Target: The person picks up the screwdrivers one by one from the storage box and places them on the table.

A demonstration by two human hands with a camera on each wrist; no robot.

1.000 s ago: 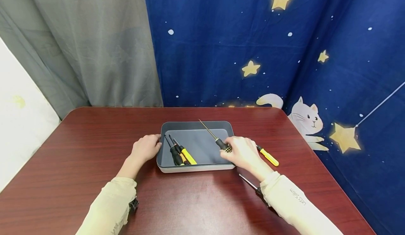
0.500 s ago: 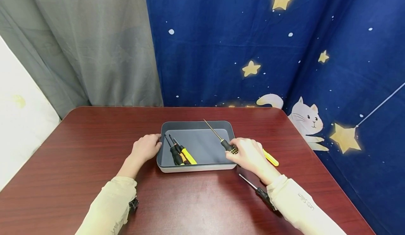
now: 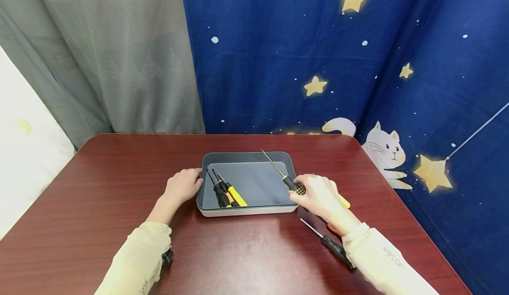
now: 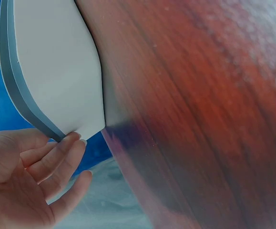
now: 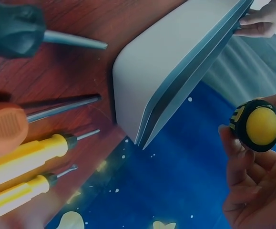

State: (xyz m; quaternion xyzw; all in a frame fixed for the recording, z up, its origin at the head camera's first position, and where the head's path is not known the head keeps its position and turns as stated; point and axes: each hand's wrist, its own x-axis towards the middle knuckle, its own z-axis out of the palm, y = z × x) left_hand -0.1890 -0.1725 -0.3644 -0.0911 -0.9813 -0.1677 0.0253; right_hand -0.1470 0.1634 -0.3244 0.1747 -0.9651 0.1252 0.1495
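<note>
My left hand (image 3: 184, 185) holds the left end of a grey metal tray (image 3: 260, 175), thumb and fingertips at its rim in the left wrist view. In my right hand (image 3: 320, 193) is a screwdriver (image 3: 291, 183) with a black, yellow-dotted handle, gripped near the handle's end. Its thin shaft slants up and left over the tray's right part. The handle's round yellow end (image 5: 262, 126) faces the camera in the right wrist view. Along the tray's left side lie a black-handled screwdriver (image 3: 221, 195), a yellow-handled one (image 3: 237, 195) and a partly hidden orange-and-black one between them.
Right of the tray, a black-handled screwdriver (image 3: 335, 248) lies on the brown table (image 3: 238, 255). Beside it, the right wrist view shows an orange-handled screwdriver (image 5: 4, 129) and two yellow-handled ones, a larger (image 5: 28, 157) and a smaller (image 5: 21, 194). Curtains hang behind the table.
My right hand has shifted right and slightly nearer with the screwdriver, uncovering the black-handled screwdriver on the table and covering more of a yellow one. The left hand and tray have stayed put.
</note>
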